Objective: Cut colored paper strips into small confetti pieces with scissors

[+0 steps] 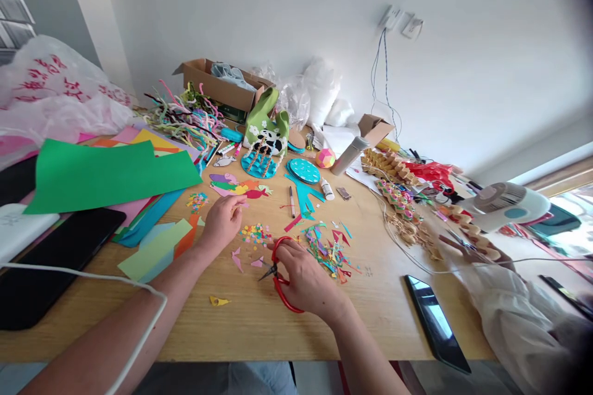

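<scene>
My right hand is closed round the red handles of a pair of scissors, whose dark blades point left over the tabletop. Pink paper scraps lie just left of the blades. My left hand has curled fingers at the near edge of several coloured paper cut-outs; whatever the fingertips hold there is too small to make out. Between the hands lies a patch of small paper dots. Thin paper trimmings are heaped right of the scissors, and a yellow scrap lies nearer me.
Green paper sheets are stacked at left beside a black tablet-like slab, with a white cable crossing my left forearm. Pipe cleaners, a panda bag and a grey cylinder stand behind. A phone lies at right.
</scene>
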`<state>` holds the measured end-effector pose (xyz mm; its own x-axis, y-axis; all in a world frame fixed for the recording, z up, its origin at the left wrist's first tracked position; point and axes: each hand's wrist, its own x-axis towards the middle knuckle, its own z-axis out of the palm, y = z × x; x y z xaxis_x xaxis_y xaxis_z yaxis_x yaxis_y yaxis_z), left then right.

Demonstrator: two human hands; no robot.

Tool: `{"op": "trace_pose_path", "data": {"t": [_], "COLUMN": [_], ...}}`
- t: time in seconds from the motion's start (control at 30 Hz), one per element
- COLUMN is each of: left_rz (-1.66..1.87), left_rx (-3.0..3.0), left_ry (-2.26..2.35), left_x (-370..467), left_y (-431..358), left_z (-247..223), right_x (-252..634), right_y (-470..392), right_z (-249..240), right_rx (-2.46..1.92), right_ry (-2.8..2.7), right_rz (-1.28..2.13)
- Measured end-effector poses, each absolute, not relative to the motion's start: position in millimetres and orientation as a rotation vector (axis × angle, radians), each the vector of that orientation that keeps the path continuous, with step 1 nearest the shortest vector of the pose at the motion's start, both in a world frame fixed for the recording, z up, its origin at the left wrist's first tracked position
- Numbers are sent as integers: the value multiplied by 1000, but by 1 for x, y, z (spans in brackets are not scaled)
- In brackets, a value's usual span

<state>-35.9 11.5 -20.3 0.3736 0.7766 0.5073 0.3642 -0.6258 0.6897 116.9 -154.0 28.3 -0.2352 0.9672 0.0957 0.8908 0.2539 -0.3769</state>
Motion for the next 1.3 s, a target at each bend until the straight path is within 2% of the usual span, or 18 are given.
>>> {"op": "trace_pose_path", "data": {"t": [0.1, 0.23, 0.4, 0.57, 0.7, 1.3], "left_rz": [1124, 875, 714, 694, 716, 694], "left_rx": [2318, 2523, 2614, 2622, 2594, 2577], "left_ry": [890, 766, 730, 696, 685, 682], "left_x": [-36, -36, -38, -37, -36, -37], "left_y": [13, 17, 18, 17, 19, 15], "left_z": [-22, -31, -37, -42, -46, -40], "right_x": [131, 145, 140, 131, 132, 134], "right_y": [-156, -141, -112, -103, -108, -100], "right_z": [32, 33, 24, 14, 12, 8], "right_rx": [-1699, -1665, -1566, -1578, -1561, -1555], "right_ry": [-2112, -1970, -2129, -2260, -2305, -2209], "right_rz": [347, 391, 485, 393, 451, 425]}}
